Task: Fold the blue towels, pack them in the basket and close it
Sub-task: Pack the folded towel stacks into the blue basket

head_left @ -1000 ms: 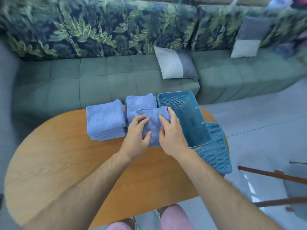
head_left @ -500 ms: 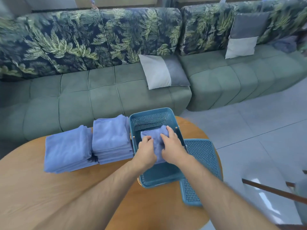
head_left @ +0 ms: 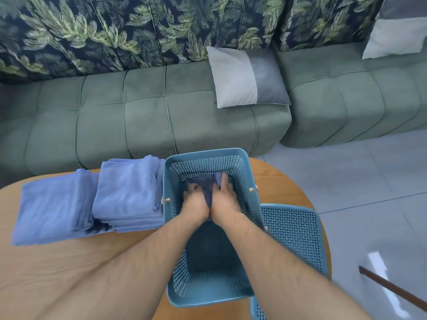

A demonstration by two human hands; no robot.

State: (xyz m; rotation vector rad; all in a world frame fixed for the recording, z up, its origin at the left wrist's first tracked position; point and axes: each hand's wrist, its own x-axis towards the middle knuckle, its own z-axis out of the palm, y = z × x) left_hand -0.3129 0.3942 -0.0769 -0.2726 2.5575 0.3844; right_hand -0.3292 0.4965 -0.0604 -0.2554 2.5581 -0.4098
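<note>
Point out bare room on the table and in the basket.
Free: the table at near left, between towel stacks and forearm; the basket, near half, this side of the left hand and right hand holding a folded towel. Crowded: stacks against the basket's left wall, lid along its right.

Most likely a living room in a home.
A long green tufted sofa [head_left: 147,125] is running along the back, with leaf-print back cushions [head_left: 92,35] leaning behind it and a grey-and-white throw pillow [head_left: 245,79] sitting on the seat. Pale floor tiles [head_left: 369,176] are showing at the right, and folded blue towels [head_left: 129,192] are lying stacked on a wooden counter [head_left: 69,269] in front.
</note>
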